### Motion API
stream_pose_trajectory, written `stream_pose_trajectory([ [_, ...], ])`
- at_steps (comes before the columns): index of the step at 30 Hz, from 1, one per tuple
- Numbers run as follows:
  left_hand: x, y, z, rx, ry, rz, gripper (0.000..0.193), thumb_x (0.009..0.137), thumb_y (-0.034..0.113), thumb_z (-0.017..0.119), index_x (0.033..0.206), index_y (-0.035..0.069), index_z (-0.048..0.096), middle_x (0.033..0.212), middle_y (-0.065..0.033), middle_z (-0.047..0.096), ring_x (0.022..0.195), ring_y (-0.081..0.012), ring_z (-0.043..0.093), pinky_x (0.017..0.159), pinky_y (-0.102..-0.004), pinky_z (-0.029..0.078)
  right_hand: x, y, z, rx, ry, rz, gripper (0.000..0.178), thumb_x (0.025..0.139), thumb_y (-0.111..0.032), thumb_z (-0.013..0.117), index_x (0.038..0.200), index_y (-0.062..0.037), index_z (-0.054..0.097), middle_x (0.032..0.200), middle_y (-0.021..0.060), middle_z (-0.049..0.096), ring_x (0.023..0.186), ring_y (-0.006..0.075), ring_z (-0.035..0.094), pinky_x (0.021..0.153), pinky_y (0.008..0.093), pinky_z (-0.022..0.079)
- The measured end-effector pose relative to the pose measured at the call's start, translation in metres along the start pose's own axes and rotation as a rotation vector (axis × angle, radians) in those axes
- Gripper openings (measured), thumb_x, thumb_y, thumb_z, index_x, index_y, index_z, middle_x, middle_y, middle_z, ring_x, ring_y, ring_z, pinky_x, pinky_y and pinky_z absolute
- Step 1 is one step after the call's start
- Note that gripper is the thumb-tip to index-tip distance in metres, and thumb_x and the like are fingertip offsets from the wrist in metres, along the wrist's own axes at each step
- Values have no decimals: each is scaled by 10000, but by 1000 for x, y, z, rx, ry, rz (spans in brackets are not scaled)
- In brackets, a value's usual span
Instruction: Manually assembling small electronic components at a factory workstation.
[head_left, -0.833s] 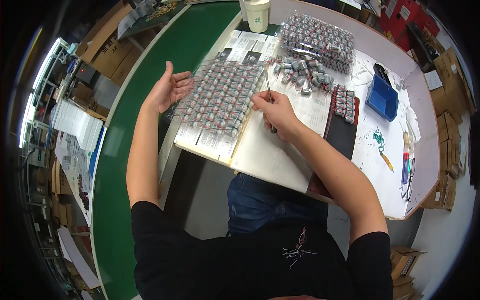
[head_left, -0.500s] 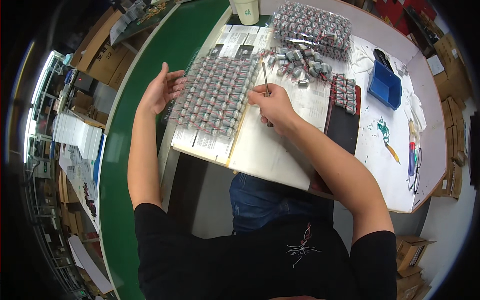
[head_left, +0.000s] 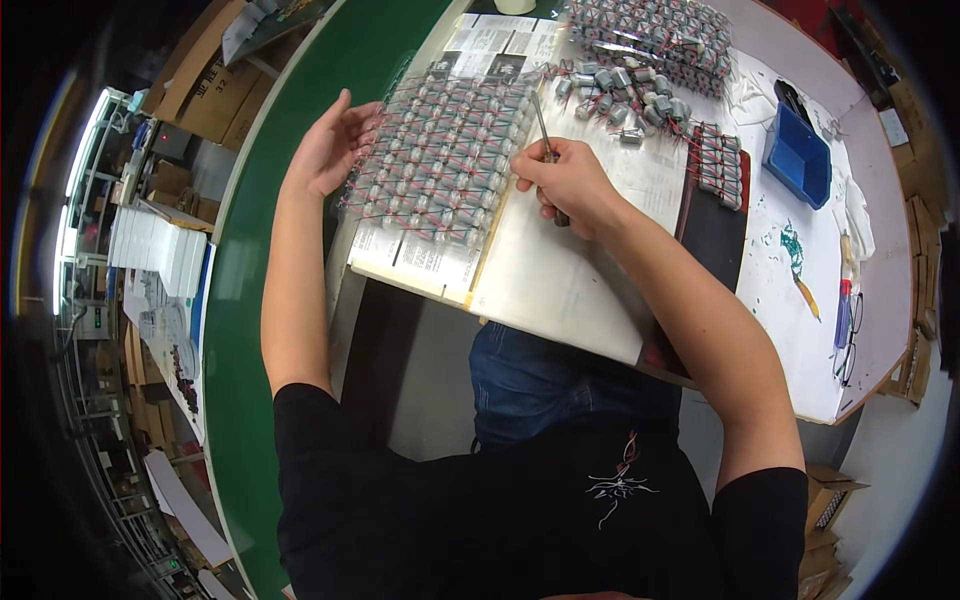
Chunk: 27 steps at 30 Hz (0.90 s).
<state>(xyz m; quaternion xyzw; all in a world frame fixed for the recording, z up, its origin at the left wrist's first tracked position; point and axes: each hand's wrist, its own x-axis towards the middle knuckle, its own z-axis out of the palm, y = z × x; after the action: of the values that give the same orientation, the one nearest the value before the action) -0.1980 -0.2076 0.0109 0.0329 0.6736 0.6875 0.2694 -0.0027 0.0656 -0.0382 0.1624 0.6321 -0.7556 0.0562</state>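
Observation:
A clear plastic tray [head_left: 440, 160] filled with rows of small silver motors, joined by red and green wires, lies in front of me on the white worktop. My left hand [head_left: 338, 148] is at its left edge, thumb raised and fingers loosely spread; whether the fingertips touch the tray I cannot tell. Beside the tray's right edge, my right hand [head_left: 578, 185] is closed around a screwdriver [head_left: 544, 125], its thin metal shaft pointing away from me. Beyond that hand, loose small motors [head_left: 625, 95] lie in a heap.
More filled trays [head_left: 655, 40] are stacked at the back. A block of wired motors [head_left: 717, 165] sits to the right on a dark board. Further right are a blue bin [head_left: 798, 155], green wire scraps [head_left: 791, 245], a yellow-handled tool [head_left: 808, 300] and glasses [head_left: 850, 355]. A green surface [head_left: 245, 300] runs along the left.
The whole view has shifted, so the worktop sits higher and further right. Both hands stay beside the tray, and the screwdriver remains in my right hand.

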Motion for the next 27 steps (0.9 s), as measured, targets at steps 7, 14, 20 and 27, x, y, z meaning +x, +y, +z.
stream_pose_trajectory([
  [7, -2, 1, 0, -2, -5, 8, 608, 1014, 524, 575, 1241, -36, 642, 1036, -89, 694, 848, -138, 630, 747, -249, 521, -3, -3, 1, 116, 42, 22, 179, 932, -162, 713, 950, -45, 577, 767, 55, 639, 492, 69, 461, 442, 271, 419],
  [14, 2, 1, -2, -6, -4, 14, 603, 1016, 519, 575, 1251, -32, 641, 1040, -94, 697, 831, -135, 631, 754, -251, 530, 0, -1, 0, 66, 8, 20, 182, 941, -165, 708, 952, -40, 577, 764, 56, 637, 496, 71, 464, 442, 275, 422],
  [20, 5, 2, -4, 8, -20, 1, 590, 1022, 512, 567, 1251, -26, 642, 1032, -87, 697, 844, -132, 628, 775, -254, 532, 1, -1, 0, 47, 1, 10, 194, 944, -172, 711, 962, -35, 574, 769, 60, 641, 495, 73, 461, 440, 277, 424],
  [27, 4, -4, 2, 207, 23, 54, 682, 1024, 529, 554, 1385, -49, 546, 1294, -148, 626, 1135, -185, 599, 1005, -310, 471, -2, -1, 3, 69, 138, 62, 224, 953, -224, 711, 963, -43, 579, 743, 24, 590, 486, 71, 456, 432, 277, 418],
])
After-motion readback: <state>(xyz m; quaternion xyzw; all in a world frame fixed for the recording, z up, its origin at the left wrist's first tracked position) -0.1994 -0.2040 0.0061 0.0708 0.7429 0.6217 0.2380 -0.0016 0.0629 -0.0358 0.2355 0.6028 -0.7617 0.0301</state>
